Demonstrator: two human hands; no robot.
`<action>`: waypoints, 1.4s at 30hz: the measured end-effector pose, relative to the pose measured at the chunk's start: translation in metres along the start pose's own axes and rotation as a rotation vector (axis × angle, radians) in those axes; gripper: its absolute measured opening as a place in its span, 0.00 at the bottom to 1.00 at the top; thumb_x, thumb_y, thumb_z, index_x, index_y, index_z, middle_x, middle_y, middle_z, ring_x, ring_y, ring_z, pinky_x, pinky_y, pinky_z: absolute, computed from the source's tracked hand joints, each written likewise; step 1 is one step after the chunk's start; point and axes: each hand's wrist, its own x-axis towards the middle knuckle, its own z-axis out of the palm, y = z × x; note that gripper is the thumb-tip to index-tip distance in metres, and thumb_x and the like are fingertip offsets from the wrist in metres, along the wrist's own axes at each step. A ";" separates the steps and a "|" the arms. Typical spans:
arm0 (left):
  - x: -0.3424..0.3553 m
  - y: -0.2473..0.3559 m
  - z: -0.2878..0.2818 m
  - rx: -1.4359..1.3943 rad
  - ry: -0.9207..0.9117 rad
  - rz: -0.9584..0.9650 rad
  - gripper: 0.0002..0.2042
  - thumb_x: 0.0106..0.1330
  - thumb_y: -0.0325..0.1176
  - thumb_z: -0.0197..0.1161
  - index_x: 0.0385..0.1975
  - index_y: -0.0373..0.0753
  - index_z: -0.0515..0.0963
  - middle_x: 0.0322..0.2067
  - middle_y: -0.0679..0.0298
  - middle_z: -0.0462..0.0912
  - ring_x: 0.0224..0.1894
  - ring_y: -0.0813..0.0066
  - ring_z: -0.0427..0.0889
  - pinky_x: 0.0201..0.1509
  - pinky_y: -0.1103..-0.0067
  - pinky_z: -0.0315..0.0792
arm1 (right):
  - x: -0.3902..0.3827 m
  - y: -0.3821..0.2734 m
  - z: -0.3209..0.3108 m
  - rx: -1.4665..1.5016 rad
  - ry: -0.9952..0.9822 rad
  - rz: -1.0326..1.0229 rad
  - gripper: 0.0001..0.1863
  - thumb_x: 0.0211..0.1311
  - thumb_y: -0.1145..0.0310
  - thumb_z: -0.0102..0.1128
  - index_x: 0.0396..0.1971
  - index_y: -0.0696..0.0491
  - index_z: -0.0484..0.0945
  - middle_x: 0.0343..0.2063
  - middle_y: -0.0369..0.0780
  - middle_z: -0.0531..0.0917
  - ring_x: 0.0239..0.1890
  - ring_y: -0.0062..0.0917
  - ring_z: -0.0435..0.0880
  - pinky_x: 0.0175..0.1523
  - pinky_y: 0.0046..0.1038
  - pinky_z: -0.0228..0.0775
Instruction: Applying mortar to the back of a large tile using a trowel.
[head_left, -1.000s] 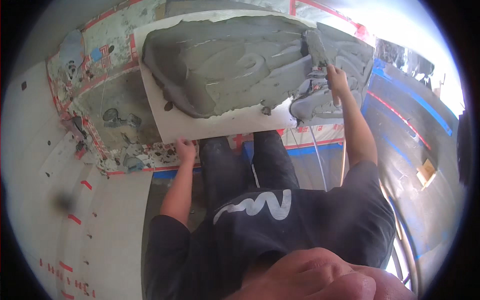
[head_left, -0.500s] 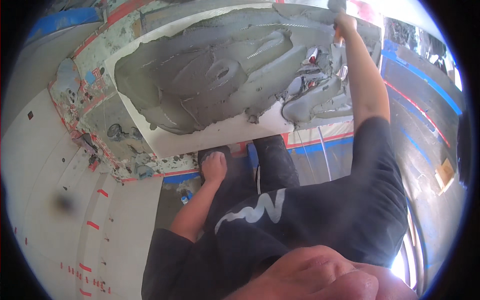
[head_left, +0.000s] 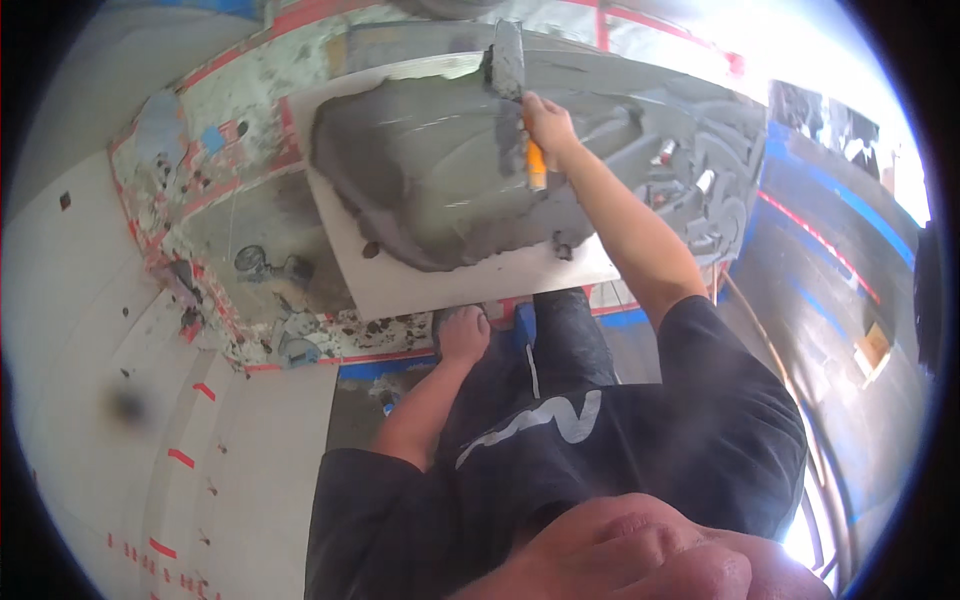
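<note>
My right hand (head_left: 550, 125) is closed around the orange-yellow handle of a trowel (head_left: 509, 62). Its flat, smeared blade points away from me and lies over the far edge of a wet grey mortar layer (head_left: 440, 180). The mortar covers most of a large pale slab (head_left: 455, 282), whose bare near border shows. Resting on my left knee, my left hand (head_left: 464, 336) has its fingers curled in, with nothing visible in them. At the slab's right end the mortar is ridged and uneven, with a few shiny spots.
Beneath the slab is a stained surface with red tape and dried lumps (head_left: 265, 262). Left of me stands a pale panel (head_left: 75, 330) with red marks. On the right are a dark floor with blue tape (head_left: 860, 200) and a small wooden block (head_left: 872, 348).
My right hand has swept the trowel leftward from the slab's far right corner to its far middle. The mortar looks smoother there. My left hand stays on the knee.
</note>
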 end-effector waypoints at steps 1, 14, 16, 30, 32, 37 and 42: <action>0.000 -0.007 -0.002 -0.032 0.016 -0.007 0.07 0.67 0.39 0.59 0.37 0.44 0.79 0.35 0.58 0.84 0.39 0.52 0.84 0.44 0.55 0.76 | -0.006 0.001 0.036 0.026 -0.023 -0.010 0.19 0.73 0.52 0.58 0.32 0.54 0.80 0.24 0.32 0.74 0.26 0.19 0.70 0.32 0.27 0.65; -0.010 -0.057 -0.017 -0.293 0.151 -0.124 0.06 0.63 0.36 0.62 0.37 0.44 0.80 0.34 0.57 0.85 0.36 0.52 0.85 0.40 0.56 0.76 | -0.020 -0.008 0.426 0.026 0.080 -0.272 0.22 0.68 0.57 0.57 0.36 0.66 0.81 0.29 0.51 0.84 0.32 0.38 0.81 0.42 0.42 0.73; -0.008 -0.062 -0.013 -0.317 0.206 -0.108 0.06 0.63 0.36 0.62 0.37 0.44 0.80 0.34 0.57 0.85 0.37 0.52 0.85 0.40 0.56 0.77 | -0.020 -0.004 0.429 0.061 -0.164 -0.309 0.21 0.69 0.58 0.56 0.36 0.65 0.81 0.28 0.49 0.84 0.33 0.39 0.82 0.43 0.42 0.74; -0.012 -0.071 -0.017 -0.396 0.189 -0.187 0.07 0.63 0.36 0.62 0.36 0.42 0.79 0.33 0.56 0.85 0.36 0.51 0.86 0.40 0.57 0.79 | -0.106 0.058 0.382 -0.207 -0.281 -0.290 0.14 0.72 0.62 0.58 0.36 0.59 0.80 0.22 0.34 0.79 0.22 0.17 0.77 0.28 0.26 0.71; -0.010 -0.070 -0.020 -0.397 0.203 -0.183 0.07 0.63 0.36 0.62 0.36 0.42 0.79 0.33 0.56 0.85 0.36 0.51 0.86 0.40 0.57 0.79 | -0.081 0.063 0.394 -0.175 -0.339 -0.366 0.15 0.72 0.61 0.59 0.33 0.59 0.79 0.21 0.34 0.79 0.22 0.18 0.77 0.29 0.27 0.71; -0.014 -0.066 -0.015 -0.410 0.192 -0.238 0.06 0.63 0.35 0.62 0.36 0.42 0.79 0.33 0.56 0.85 0.37 0.51 0.86 0.41 0.57 0.79 | -0.122 0.060 0.373 -0.382 -0.493 -0.412 0.17 0.72 0.59 0.57 0.34 0.61 0.78 0.21 0.45 0.81 0.25 0.32 0.83 0.35 0.37 0.75; -0.014 -0.054 -0.005 -0.357 0.178 -0.230 0.06 0.64 0.36 0.62 0.35 0.43 0.80 0.34 0.57 0.85 0.37 0.51 0.86 0.41 0.58 0.79 | -0.143 0.025 0.270 -0.790 -0.117 -0.796 0.19 0.72 0.57 0.55 0.43 0.59 0.82 0.31 0.58 0.83 0.37 0.55 0.85 0.45 0.47 0.76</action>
